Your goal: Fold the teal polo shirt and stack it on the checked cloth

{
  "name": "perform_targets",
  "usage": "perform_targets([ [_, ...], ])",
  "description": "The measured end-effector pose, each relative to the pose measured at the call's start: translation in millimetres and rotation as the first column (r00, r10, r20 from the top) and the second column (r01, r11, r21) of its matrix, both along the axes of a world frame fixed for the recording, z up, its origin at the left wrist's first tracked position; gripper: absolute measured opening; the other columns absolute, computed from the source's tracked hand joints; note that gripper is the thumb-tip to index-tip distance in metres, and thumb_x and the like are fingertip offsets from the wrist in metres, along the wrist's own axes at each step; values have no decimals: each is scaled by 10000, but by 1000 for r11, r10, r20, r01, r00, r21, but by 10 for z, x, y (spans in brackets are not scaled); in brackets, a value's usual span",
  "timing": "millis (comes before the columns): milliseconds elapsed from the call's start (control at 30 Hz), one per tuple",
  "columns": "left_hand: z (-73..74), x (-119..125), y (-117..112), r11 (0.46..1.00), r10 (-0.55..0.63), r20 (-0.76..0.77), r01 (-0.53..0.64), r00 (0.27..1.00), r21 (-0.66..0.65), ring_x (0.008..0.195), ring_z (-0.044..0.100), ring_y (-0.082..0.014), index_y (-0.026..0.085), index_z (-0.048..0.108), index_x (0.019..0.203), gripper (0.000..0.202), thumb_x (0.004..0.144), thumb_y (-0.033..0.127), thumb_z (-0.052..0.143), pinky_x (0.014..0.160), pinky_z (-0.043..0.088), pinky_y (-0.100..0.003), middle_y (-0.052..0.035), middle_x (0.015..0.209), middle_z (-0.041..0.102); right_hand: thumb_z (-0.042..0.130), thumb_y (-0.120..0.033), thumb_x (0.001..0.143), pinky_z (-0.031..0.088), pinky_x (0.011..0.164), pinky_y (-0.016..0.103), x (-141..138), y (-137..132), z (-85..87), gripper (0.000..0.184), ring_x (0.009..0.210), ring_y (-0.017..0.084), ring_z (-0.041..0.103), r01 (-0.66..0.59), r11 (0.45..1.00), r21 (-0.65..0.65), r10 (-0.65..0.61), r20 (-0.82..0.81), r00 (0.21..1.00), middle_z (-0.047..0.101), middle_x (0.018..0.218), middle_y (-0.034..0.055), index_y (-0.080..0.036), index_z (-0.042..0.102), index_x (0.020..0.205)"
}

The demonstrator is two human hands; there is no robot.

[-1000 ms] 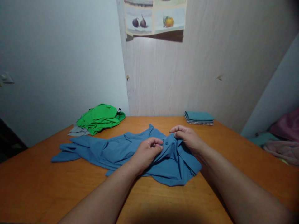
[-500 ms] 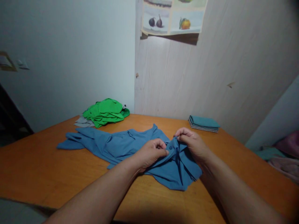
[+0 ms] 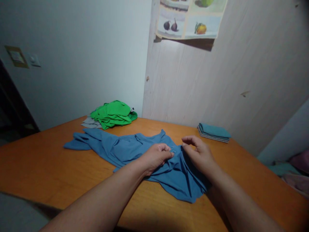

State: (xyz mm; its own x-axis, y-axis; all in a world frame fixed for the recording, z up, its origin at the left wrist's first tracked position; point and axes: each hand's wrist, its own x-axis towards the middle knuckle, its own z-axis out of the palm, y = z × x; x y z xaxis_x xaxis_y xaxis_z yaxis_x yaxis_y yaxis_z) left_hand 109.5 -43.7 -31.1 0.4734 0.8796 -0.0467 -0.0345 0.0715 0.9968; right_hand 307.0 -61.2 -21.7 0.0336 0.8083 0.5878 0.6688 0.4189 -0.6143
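A blue buttoned shirt [image 3: 130, 148] lies spread and rumpled across the orange-brown table, its long part reaching to the left. My left hand [image 3: 158, 158] pinches the shirt's front edge between thumb and fingers, right beside a small button [image 3: 173, 151]. Just to the right, my right hand [image 3: 196, 151] hovers at the cloth with thumb and forefinger apart. Its thumb is close to the fabric; whether it touches cannot be made out. Below the hands the cloth falls in loose folds.
A crumpled green garment [image 3: 113, 113] sits on grey cloth [image 3: 91, 122] at the back left of the table [image 3: 43, 161]. Folded teal and checked cloths [image 3: 214, 131] are stacked at the back right. Behind stands a wall with a fruit poster [image 3: 188, 22].
My right thumb and forefinger have parted and let go of the shirt's edge, which now lies lower. My left hand keeps its pinch. The camera view has shifted slightly.
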Motion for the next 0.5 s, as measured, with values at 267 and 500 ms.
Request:
perform_targets([
  [267,-22,7,13,997,55,41,-57,998,57,453,280,-45,177,518,760,208,701,210,714,465,202,-197,109,534,395,590,-317,879,413,614,289,-148,-124,44,157,672,164,565,-118,989,-94,133,169,977,614,725,16,-203,643,785],
  [500,-21,1,15,990,47,34,-51,998,128,491,279,-56,188,480,744,223,671,198,691,472,168,-214,106,556,359,622,-306,837,418,585,279,-156,-51,-76,113,656,159,557,-167,965,-203,177,33,984,607,707,8,-200,634,801],
])
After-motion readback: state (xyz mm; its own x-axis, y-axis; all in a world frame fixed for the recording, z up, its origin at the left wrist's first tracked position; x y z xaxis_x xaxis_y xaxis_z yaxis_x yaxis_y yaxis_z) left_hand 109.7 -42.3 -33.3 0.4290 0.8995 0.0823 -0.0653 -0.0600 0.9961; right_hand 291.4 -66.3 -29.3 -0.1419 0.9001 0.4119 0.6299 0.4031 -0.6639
